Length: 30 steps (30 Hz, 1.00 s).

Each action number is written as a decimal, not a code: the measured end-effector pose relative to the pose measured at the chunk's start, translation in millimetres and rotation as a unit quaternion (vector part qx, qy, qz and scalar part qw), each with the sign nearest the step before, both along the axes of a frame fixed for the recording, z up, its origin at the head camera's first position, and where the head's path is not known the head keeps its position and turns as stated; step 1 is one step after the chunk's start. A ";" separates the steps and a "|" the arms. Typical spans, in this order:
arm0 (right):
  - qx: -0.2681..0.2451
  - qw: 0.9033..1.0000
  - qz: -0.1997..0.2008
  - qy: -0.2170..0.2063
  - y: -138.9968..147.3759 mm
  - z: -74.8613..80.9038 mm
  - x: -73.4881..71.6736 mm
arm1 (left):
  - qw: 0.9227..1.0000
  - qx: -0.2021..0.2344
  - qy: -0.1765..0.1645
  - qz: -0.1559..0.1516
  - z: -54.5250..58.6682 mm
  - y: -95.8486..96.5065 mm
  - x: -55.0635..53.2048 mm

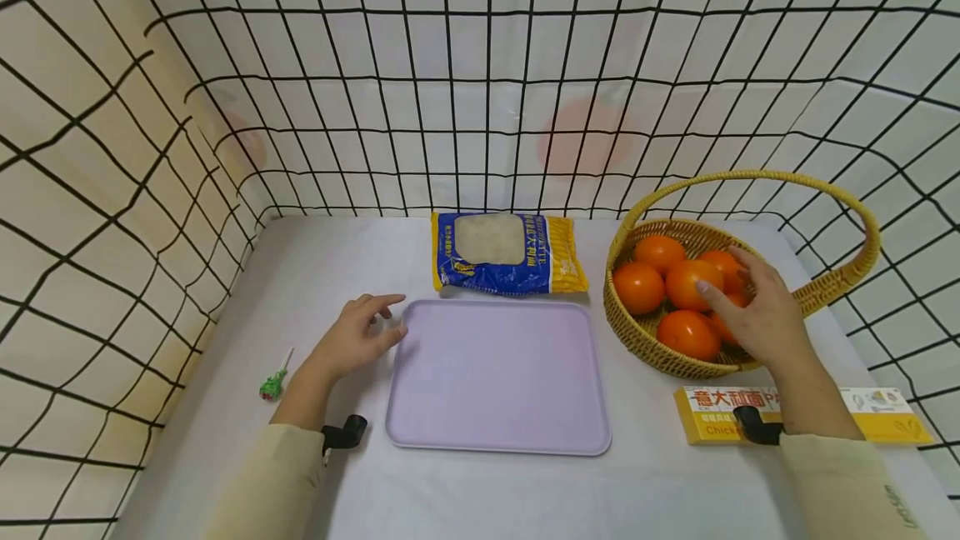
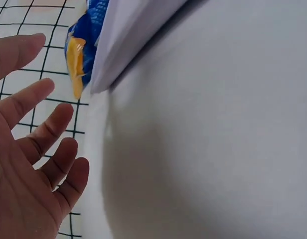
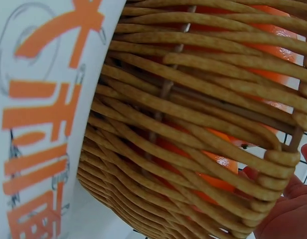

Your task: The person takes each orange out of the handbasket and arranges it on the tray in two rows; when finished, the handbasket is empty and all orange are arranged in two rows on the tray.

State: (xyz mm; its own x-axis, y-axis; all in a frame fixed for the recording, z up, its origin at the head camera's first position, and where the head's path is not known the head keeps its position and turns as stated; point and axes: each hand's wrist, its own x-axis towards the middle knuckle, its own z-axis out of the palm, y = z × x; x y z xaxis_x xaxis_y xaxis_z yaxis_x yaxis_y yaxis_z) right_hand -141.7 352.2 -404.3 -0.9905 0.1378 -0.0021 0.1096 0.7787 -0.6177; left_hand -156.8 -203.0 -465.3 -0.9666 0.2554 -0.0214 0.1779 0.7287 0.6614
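My right hand point(image 1: 765, 315) reaches over the right side of a woven basket point(image 1: 637, 340), thumb and fingers spread above the glossy orange-red tomatoes point(image 1: 688, 335) inside. In the right wrist view, part of that hand shows beyond the basket's wicker wall point(image 3: 193, 124), which hides most of the fingers. My left hand point(image 1: 356, 340) hovers at the upper left corner of a lilac tray point(image 1: 498, 377), fingers loosely bent, holding nothing. The left wrist view shows the same hand's spread fingers point(image 2: 54, 124) with the palm bare.
A blue and yellow pasta bag point(image 1: 495, 252) lies behind the tray. Under my right forearm is a yellow and white pasta box point(image 1: 720, 415). A green-wrapped lollipop point(image 1: 273, 383) lies left of my left wrist. Black wire grid point(image 1: 487, 82) encloses the back and sides; the basket's tall handle point(image 1: 873, 248) leans right.
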 end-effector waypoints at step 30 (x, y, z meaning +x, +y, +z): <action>0.083 0.996 0.038 -0.002 2.4 -1.9 -12.8 | 0.998 0.010 0.060 0.032 -40.6 6.3 14.9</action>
State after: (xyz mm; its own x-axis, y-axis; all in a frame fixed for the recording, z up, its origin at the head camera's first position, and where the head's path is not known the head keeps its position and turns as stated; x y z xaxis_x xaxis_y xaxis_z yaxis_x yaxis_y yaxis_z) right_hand -154.6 354.6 -406.2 -0.9981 0.0603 0.0096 0.0483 0.8761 -0.4797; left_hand -141.9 -196.7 -505.9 -0.9761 0.1932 0.0995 0.2105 0.7274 0.6532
